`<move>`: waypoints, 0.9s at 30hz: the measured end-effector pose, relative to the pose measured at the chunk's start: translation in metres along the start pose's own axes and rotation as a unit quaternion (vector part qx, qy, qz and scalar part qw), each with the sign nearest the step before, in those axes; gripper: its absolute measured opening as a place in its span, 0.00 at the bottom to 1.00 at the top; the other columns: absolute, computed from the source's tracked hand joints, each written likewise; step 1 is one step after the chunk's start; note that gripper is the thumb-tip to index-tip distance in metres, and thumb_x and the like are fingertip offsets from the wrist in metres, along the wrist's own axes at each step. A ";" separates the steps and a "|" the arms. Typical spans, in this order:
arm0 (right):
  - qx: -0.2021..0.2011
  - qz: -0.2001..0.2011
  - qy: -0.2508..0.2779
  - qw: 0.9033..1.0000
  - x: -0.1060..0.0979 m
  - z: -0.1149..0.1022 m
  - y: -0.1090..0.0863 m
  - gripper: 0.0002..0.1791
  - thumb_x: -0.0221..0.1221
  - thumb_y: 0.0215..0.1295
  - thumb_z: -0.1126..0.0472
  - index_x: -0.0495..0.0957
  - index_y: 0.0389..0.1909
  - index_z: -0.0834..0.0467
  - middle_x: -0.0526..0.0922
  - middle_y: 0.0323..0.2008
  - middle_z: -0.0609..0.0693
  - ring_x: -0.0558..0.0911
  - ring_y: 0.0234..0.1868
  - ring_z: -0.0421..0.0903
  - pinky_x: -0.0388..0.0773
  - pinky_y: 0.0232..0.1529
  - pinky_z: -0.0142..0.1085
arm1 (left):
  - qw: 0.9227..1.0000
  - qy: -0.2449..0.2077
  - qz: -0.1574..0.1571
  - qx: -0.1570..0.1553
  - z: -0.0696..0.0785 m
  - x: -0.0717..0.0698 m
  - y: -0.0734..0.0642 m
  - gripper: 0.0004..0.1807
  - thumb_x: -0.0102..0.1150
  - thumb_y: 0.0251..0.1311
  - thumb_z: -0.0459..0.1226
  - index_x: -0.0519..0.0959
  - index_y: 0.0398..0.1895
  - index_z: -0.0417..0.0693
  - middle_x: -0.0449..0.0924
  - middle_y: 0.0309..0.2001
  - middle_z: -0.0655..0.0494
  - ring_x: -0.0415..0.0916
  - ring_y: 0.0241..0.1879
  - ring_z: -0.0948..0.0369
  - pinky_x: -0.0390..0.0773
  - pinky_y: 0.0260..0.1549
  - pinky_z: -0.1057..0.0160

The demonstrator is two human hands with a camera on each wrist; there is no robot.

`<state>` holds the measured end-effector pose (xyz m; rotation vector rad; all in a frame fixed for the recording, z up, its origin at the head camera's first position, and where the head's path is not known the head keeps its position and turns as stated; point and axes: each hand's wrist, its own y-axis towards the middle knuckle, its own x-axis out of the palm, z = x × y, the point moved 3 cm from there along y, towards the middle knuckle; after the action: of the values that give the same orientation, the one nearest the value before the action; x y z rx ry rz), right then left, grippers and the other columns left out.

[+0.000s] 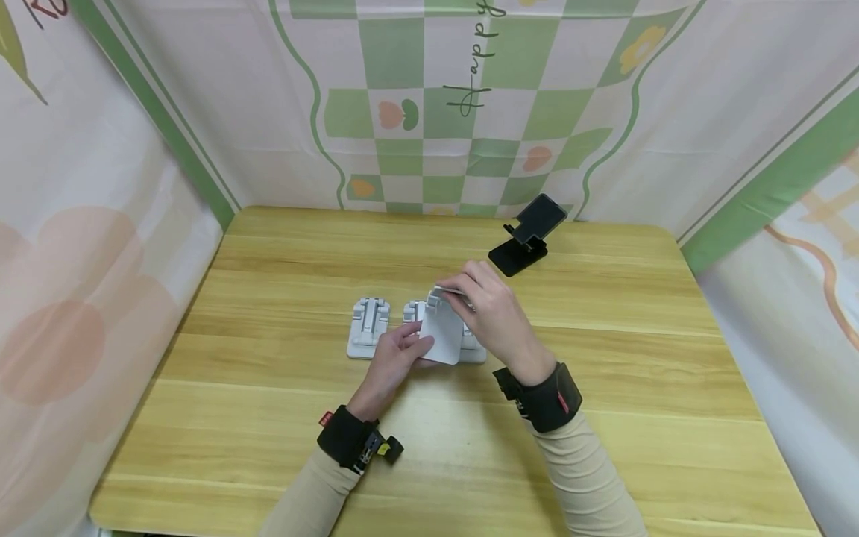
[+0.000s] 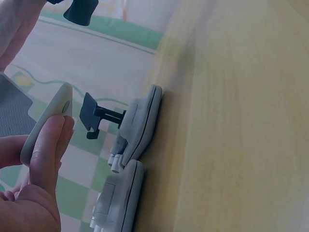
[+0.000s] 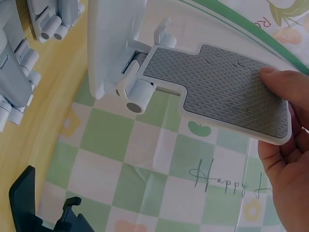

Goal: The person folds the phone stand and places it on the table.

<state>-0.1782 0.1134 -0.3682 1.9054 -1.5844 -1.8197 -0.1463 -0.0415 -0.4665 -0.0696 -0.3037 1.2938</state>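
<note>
A white folding phone stand (image 1: 441, 337) is held above the table by both hands, its two plates swung apart. My left hand (image 1: 394, 359) pinches the base plate by its lower left edge, thumb on the face towards me. My right hand (image 1: 495, 313) pinches the far end of the upper plate. In the right wrist view, that upper plate carries a grey ribbed pad (image 3: 227, 92), with the thumb on it, and a hinge (image 3: 137, 92) joins it to the base. Behind and beside the hands lie folded white stands, one at the left (image 1: 367, 328), others partly hidden.
An unfolded black phone stand (image 1: 530, 235) stands towards the back right of the wooden table (image 1: 282, 425). Printed cloth (image 1: 396, 52) hangs right behind the table's back edge, with more cloth at both sides.
</note>
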 end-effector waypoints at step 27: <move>-0.064 -0.019 -0.011 0.998 0.003 -0.009 -0.007 0.10 0.65 0.53 0.67 0.83 0.38 0.59 0.72 0.28 0.48 0.68 0.30 0.41 0.67 0.25 0.30 | 0.999 -0.021 0.037 0.026 -0.013 -0.002 0.014 0.30 0.59 0.60 0.40 0.66 0.62 0.33 0.83 0.44 0.40 0.83 0.34 0.52 0.81 0.42 0.60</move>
<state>-0.1678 0.1095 -0.3717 1.8789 -1.4095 -1.9140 -0.1561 -0.0379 -0.4823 -0.0101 -0.3065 1.3779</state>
